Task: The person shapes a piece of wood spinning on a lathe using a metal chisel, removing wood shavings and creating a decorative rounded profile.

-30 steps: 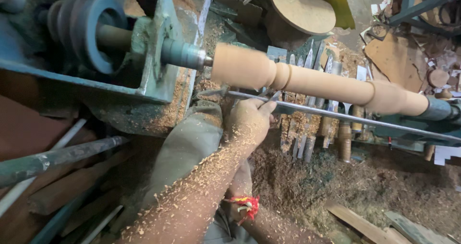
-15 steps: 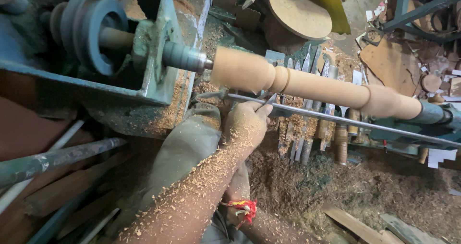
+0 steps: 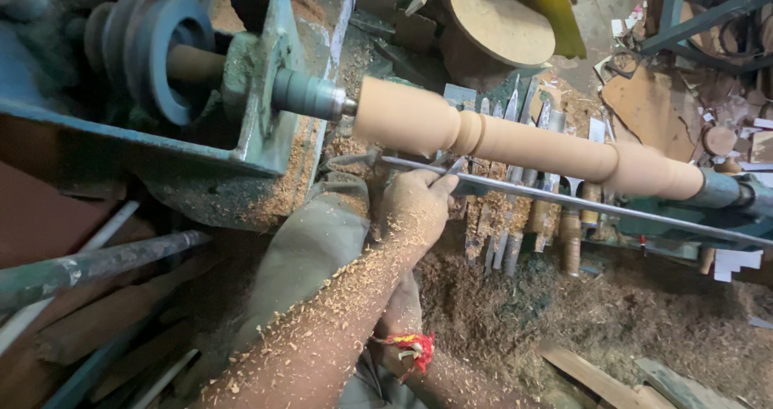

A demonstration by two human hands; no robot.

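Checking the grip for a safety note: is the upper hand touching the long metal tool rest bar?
Touching. The head view shows the left hand with its fingertips lying against the metal bar, no gap visible.

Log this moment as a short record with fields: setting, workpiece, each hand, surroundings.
setting: wood lathe, seen from above
workpiece: pale turned spindle mounted between the lathe's two ends
left hand: dusted with shavings, fingers on a thin metal tool at the long steel rest bar
right hand: lower, mostly hidden under the left forearm; red thread on wrist; grip unclear
surroundings: row of chisels beneath the spindle, sawdust on floor
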